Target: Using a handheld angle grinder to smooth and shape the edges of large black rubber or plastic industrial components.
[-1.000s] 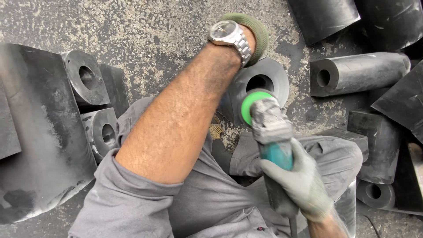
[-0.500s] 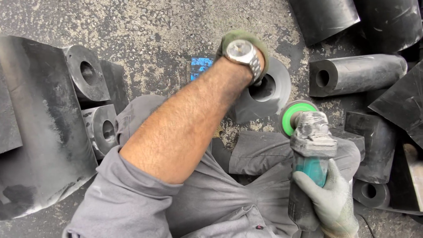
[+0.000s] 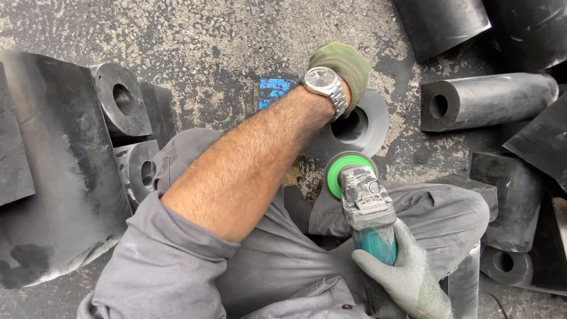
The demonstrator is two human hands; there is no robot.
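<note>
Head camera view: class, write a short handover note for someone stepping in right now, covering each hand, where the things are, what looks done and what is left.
Left hand, gloved: gripping the top of the black rubber ring standing on the ground.
Right hand, gloved: holding the grinder; its green disc sits just below the ring; contact unclear.
More black rubber blocks and a cylinder lie around.
Done: cannot tell.
Left: probably grinding this ring.

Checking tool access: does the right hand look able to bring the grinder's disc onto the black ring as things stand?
Probably yes: the right hand holds the grinder just short of the ring, with nothing between; the left hand covers only its far edge.
</note>
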